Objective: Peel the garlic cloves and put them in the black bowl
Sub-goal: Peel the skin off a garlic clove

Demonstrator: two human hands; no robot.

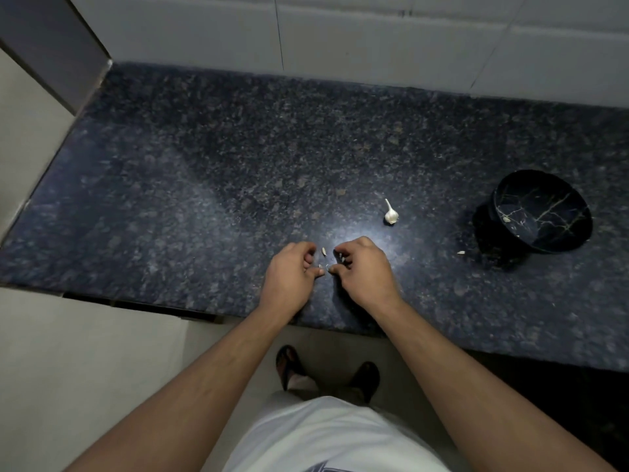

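My left hand (292, 274) and my right hand (360, 267) hover close together over the dark granite counter (204, 185), fingers curled. Between their fingertips they pinch a small garlic clove (326, 266). A pale scrap of garlic skin (324, 252) lies on the counter just beyond the fingers. A white garlic bulb (390, 213) with its stalk up stands a little farther back to the right. The black bowl (541, 212) with pale veins sits at the far right, tilted toward me, with a small pale piece (506, 218) inside it.
Another small pale bit (461, 253) lies on the counter left of the bowl. White wall tiles (374, 35) run along the back. The counter's front edge (170, 310) runs below my hands, with floor and my feet (326, 373) beneath.
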